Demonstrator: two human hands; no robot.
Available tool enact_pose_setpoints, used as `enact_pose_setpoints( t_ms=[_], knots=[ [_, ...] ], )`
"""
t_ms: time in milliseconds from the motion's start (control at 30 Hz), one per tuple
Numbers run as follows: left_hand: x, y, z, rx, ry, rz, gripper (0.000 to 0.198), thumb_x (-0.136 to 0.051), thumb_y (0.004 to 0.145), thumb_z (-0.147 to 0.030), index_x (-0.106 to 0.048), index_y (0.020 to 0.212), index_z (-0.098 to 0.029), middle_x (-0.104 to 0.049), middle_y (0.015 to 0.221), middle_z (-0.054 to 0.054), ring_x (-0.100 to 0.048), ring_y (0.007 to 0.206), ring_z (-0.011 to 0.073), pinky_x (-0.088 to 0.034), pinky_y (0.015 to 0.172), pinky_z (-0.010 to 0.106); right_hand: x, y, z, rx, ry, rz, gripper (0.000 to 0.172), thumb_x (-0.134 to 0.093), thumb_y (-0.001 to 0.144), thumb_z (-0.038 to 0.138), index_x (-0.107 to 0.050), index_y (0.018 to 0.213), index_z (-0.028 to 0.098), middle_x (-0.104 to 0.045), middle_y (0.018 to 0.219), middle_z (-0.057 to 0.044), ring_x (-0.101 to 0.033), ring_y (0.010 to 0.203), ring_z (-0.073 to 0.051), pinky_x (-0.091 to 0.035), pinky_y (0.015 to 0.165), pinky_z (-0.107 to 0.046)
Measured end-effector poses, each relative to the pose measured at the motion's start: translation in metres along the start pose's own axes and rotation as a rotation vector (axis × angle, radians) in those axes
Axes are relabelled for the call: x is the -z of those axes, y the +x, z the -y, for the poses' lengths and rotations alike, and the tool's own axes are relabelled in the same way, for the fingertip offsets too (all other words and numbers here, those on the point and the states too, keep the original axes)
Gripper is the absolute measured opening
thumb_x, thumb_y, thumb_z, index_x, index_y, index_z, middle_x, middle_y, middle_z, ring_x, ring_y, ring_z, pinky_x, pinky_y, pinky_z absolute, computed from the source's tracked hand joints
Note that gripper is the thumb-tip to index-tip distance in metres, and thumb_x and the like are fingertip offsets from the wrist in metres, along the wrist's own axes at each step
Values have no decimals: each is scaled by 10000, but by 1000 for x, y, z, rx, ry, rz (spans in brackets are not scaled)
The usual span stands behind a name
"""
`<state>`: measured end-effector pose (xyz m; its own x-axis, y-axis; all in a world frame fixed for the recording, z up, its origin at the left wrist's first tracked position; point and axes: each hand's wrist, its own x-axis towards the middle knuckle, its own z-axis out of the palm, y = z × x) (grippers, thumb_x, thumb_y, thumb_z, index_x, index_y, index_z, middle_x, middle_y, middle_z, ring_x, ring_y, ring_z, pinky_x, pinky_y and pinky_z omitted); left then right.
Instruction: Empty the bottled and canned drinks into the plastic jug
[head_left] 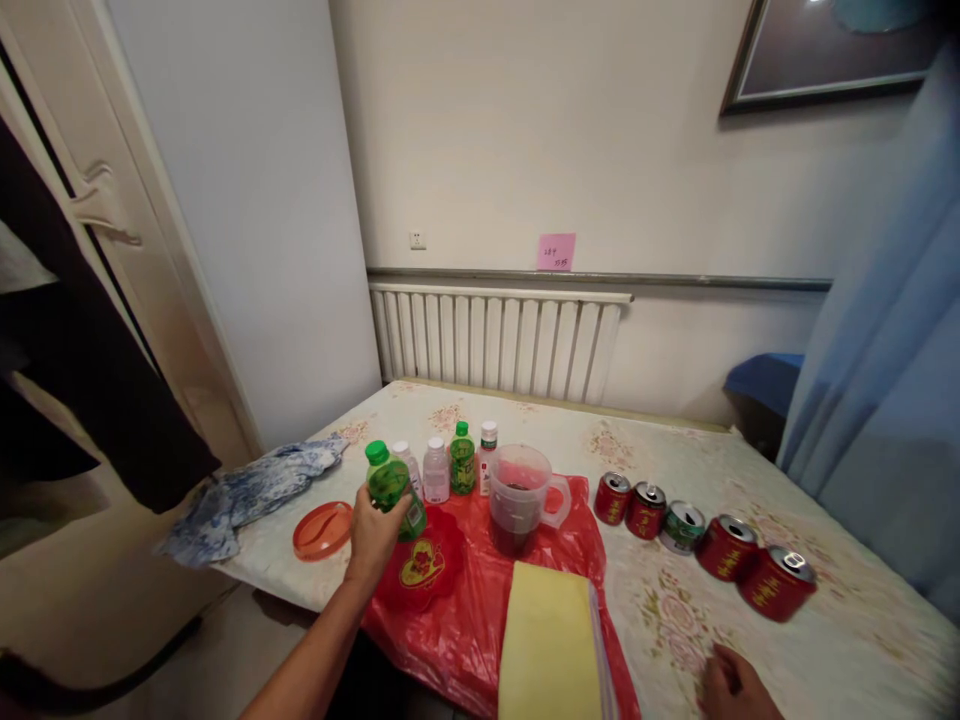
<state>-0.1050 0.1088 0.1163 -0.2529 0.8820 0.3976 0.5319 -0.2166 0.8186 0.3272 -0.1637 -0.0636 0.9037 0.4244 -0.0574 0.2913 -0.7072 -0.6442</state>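
My left hand point(373, 535) is wrapped around a green plastic bottle point(390, 485) with a green cap, held upright just above the red plastic bag point(480, 610). Behind it stand two clear bottles point(436, 470), a second green bottle point(462, 460) and a small white bottle point(488, 445). A clear measuring jug point(519, 497) with dark liquid at its bottom stands on the bag. My right hand point(731, 685) rests on the tablecloth at the lower right, fingers curled; whether anything is in it is hidden. Several opened red cans point(776, 582) lie in a row to the right.
An orange lid point(322, 530) lies left of the bag. A yellow cloth point(551, 640) lies at the near table edge. A blue patterned rag point(247, 490) drapes the table's left corner. A radiator point(499, 340) lines the wall behind; a blue curtain point(885, 400) hangs at right.
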Motion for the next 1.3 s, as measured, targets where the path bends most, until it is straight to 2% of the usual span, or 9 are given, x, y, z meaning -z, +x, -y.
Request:
enact_pose_setpoints(
  t_ms=[167,367,533,700,833,933,1033,1167,1300],
  knots=[
    [-18,-59,-27,5,-238,163,550,-672,680,-385,-534,1167,-171,-667,1084,97,-655,984,258,-510,891,393,-1,-2,0,16,22,-34,516,-384,801,423,-635,1160,151,-725,984,-141,-674,875,-319,-491,781,-368],
    [-44,-118,-32,31,-333,313,605,-680,657,-371,-527,1204,-161,-664,1123,111,-648,1026,277,-498,930,437,-1,-7,4,27,73,-76,529,-397,771,431,-644,1150,155,-731,918,-126,-673,832,-300,-492,751,-355],
    [-53,-148,-31,6,-312,424,603,-672,664,-343,-529,1218,-152,-640,1195,129,-605,1118,297,-461,993,471,3,-11,6,48,100,-100,568,-397,741,452,-649,1141,137,-726,921,-143,-666,840,-313,-488,771,-377],
    [-55,-164,-30,-9,-270,494,575,-656,656,-347,-559,1183,-139,-641,1191,139,-602,1126,317,-461,995,489,7,-10,12,-2,232,-85,558,-456,693,479,-649,1098,147,-732,861,-120,-674,784,-301,-502,746,-384],
    [-61,-174,-24,-65,-232,522,560,-657,653,-310,-562,1182,-153,-641,1188,124,-594,1139,305,-456,1007,487,7,-23,45,106,460,9,522,-569,635,525,-659,969,134,-725,890,-133,-675,840,-298,-512,796,-381],
    [-65,-180,-20,-115,-234,554,578,-657,654,-268,-548,1209,-147,-637,1192,127,-587,1148,296,-455,1014,472,12,-49,89,244,603,230,444,-636,627,476,-662,934,156,-717,837,-92,-669,782,-268,-522,735,-363],
    [-65,-184,-19,-173,-228,575,574,-649,673,-245,-537,1229,-152,-627,1211,123,-575,1164,284,-445,1032,462,25,-80,134,415,681,416,354,-660,692,400,-660,957,166,-693,800,-55,-651,753,-225,-510,714,-332],
    [-62,-186,-19,-250,-187,581,564,-635,693,-230,-527,1244,-167,-619,1225,112,-562,1183,274,-445,1042,459,42,-109,173,533,769,474,365,-676,716,324,-645,1046,171,-660,816,-26,-599,683,-167,-488,667,-289],
    [-59,-187,-20,-281,-163,606,576,-636,680,-216,-525,1243,-160,-619,1223,122,-564,1181,283,-448,1043,473,48,-121,188,626,668,438,412,-706,704,286,-653,1099,185,-625,825,0,-532,616,-126,-458,606,-254]
  ],
)
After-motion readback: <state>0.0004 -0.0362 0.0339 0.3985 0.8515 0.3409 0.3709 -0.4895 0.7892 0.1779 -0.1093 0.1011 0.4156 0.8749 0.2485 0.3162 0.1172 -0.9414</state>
